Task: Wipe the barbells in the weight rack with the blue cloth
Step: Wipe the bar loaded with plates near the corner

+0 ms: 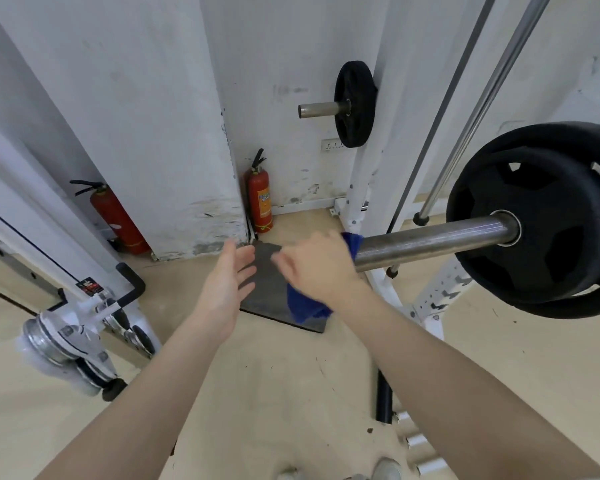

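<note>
While my right hand (pixel 321 268) grips the blue cloth (pixel 307 306) at the barbell sleeve (pixel 430 242) end, my left hand (pixel 227 282) hangs open at nine o'clock; I judge wiping barely begun.

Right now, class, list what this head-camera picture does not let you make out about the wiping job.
- The near bar: its left tip is hidden by the right hand and the blue cloth.
- The cloth: mostly behind that hand, so its full shape is unclear.
- The near weight plate: cut off by the right frame edge.
- Right hand fingers: motion-blurred.
- The extinguisher label: too small to read.
- The left hand: open, holding nothing.
</note>
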Demonstrator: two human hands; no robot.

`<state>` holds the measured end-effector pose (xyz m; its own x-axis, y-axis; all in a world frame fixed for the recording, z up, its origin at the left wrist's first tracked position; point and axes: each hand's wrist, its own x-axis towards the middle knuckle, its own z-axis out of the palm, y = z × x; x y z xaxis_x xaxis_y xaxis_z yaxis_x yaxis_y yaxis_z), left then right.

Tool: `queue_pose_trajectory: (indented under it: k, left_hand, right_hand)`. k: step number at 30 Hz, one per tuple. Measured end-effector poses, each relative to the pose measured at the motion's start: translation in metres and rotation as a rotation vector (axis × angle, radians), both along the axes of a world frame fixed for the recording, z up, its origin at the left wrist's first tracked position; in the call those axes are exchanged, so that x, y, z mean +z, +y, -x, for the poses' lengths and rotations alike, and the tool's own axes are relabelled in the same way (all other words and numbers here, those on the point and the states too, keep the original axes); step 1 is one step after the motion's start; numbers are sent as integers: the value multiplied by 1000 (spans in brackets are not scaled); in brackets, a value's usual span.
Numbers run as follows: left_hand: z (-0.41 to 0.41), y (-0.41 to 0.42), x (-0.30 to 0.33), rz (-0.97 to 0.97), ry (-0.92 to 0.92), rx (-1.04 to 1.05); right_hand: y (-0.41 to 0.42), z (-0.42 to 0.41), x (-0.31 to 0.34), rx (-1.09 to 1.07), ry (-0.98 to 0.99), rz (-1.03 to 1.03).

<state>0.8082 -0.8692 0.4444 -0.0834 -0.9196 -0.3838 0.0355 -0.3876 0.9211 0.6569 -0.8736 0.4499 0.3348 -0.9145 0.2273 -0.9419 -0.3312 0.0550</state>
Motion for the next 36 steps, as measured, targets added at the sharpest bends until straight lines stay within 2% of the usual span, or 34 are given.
queue_pose_trajectory:
  k: [3,5,7,10,12,14,17,18,21,23,26,28,30,33,36]
  left_hand:
    - [-8,0,1,2,-14,30]
    - [-11,-1,3,18,-34,34]
    - [-12,-1,3,27,-60,25]
    - [-12,0,0,19,-59,8]
    - [-11,1,-2,4,-51,-3]
    - [-8,4,-5,-16,-35,-4]
    - [-4,6,-5,-44,-24,-16]
    - [-3,7,-4,-43,-22,-22]
    - [-1,7,0,-1,-33,-37]
    - [1,7,3,36,-61,-43]
    - [6,7,8,88,-95,-63]
    - [11,8,9,99,-100,-82]
    - [14,11,9,122,-106,-104]
    - [16,14,8,184,-131,-122]
    - [26,13,6,201,-129,-145]
  right_hand:
    - [20,-8,-35,275,470,-61]
    - [21,6,-35,357,599,-103]
    - [16,16,-26,395,513,15]
    - [-1,16,-15,260,252,229]
    - [-3,7,-21,166,140,227]
    - [6,3,-32,141,153,186]
    - [9,16,-32,251,276,180]
    - [8,18,-30,229,247,211]
    - [8,1,-23,-45,37,295]
    - [8,-8,-9,-219,-181,214]
    - [-12,9,15,-439,-404,-150]
    - [-24,29,19,-495,-443,-247]
    - [-29,56,16,-571,-430,-203]
    - [-21,106,12,-746,-279,-76]
    - [-9,113,13,-730,-179,-115]
